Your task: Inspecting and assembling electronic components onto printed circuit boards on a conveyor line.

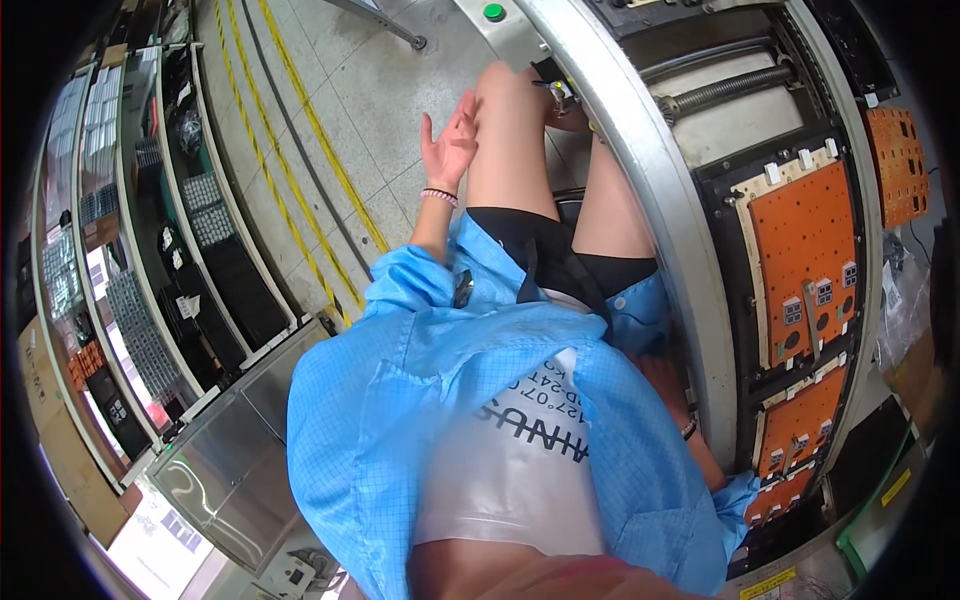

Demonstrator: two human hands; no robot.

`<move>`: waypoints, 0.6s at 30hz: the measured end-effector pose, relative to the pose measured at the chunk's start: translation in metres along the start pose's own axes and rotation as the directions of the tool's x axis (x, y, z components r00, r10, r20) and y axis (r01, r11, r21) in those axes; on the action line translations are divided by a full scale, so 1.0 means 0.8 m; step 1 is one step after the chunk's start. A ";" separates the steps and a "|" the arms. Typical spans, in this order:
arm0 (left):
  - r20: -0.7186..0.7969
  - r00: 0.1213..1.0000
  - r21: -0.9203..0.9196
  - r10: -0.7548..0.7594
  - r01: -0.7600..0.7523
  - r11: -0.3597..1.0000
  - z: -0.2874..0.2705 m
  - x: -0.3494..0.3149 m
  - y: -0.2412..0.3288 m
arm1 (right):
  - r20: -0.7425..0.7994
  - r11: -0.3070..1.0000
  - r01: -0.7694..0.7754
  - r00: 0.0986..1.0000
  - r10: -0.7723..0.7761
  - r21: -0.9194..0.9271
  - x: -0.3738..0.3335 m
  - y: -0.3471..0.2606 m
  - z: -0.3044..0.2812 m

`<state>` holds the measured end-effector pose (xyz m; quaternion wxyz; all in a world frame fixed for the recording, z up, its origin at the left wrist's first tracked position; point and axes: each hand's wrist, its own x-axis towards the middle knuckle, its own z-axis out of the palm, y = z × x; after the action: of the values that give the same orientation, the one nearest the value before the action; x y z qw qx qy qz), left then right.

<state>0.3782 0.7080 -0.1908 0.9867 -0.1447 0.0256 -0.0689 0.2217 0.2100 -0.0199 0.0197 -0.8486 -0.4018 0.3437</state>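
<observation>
My left hand [449, 148] lies beside my left thigh, palm turned up and fingers stretched out, with nothing in it. A beaded band circles that wrist. Low on the right, my right hand [660, 388] rests in shadow between my blue jacket [400, 340] and the silver rail [655, 150] of a machine. Its fingers are mostly hidden, so whether it holds anything does not show. On the machine, beyond the rail, an orange perforated board [800, 250] sits in a frame with white clips. Another orange board [800, 425] lies nearer to me.
A shelf rack [215, 270] with trays and stacked parts stands on the left. Yellow tape lines [325, 130] run along the tiled floor. A green button [493, 12] is at the top of the machine. Clear plastic wrapping [898, 310] and an orange panel [897, 165] are at far right.
</observation>
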 end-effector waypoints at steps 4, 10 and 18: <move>0.014 0.975 -0.091 0.221 -0.219 0.972 -0.012 -0.013 0.035 | -0.168 0.991 0.055 0.983 -0.075 -0.119 0.005 0.001 -0.010; 0.124 0.945 -0.263 0.303 -0.263 0.928 0.002 0.053 0.017 | -0.055 0.998 -0.019 0.998 0.023 0.068 0.023 0.008 -0.047; 0.126 0.939 -0.371 0.319 -0.253 0.894 0.029 0.132 -0.010 | -0.116 0.690 0.191 0.981 -0.154 0.699 -0.026 0.043 -0.145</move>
<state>0.4833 0.6914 -0.1696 0.9427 -0.3177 -0.0324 0.0968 0.3051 0.2008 0.0697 0.3848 -0.7428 -0.3168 0.4471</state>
